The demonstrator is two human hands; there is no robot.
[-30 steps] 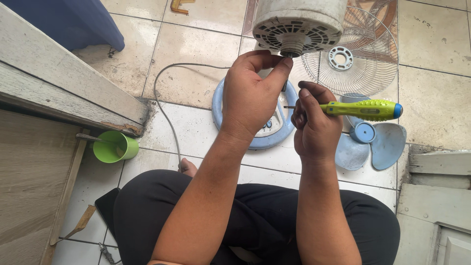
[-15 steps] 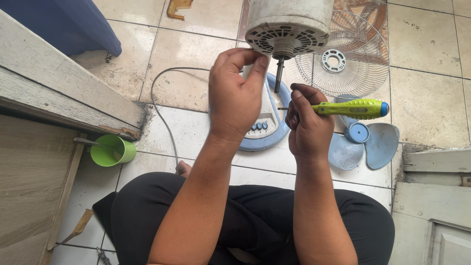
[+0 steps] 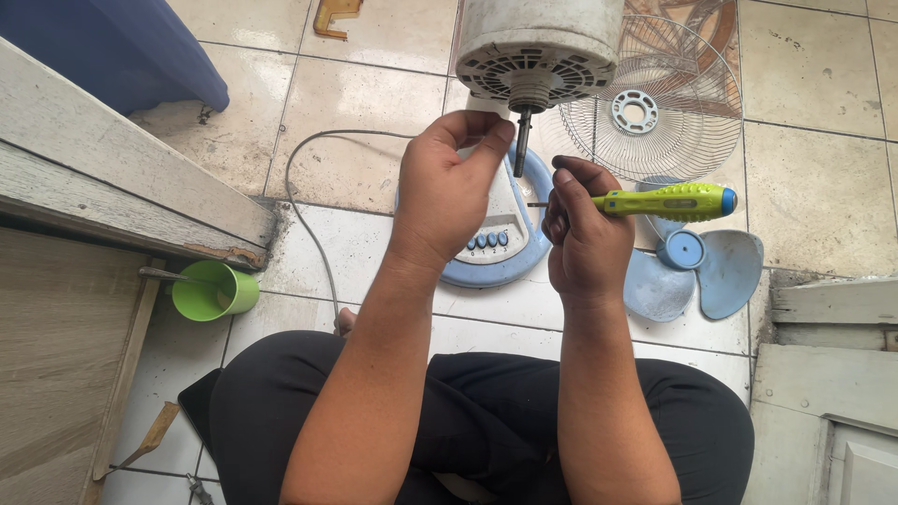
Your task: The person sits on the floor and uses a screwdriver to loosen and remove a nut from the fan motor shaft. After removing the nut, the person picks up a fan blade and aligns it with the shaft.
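Note:
A white fan motor housing (image 3: 541, 47) stands at the top centre, its dark shaft (image 3: 522, 142) pointing down toward me. My left hand (image 3: 449, 192) is raised just below it, fingertips close beside the shaft; whether they touch it I cannot tell. My right hand (image 3: 585, 234) grips a yellow-green screwdriver (image 3: 669, 201) with a blue end cap, held level with its handle pointing right. Below my hands lies the round blue and white fan base (image 3: 505, 248) with a row of buttons.
A wire fan guard (image 3: 683, 103) lies on the tiled floor at upper right, with blue fan blades (image 3: 697, 266) below it. A grey cord (image 3: 304, 224) loops left. A green cup (image 3: 210, 290) sits by a wooden plank (image 3: 112, 178). My black-trousered legs fill the bottom.
The view has shifted so the motor housing and its shaft sit lower and clearer. My left fingers slid from the housing's underside down beside the shaft. The screwdriver stays level in my right hand.

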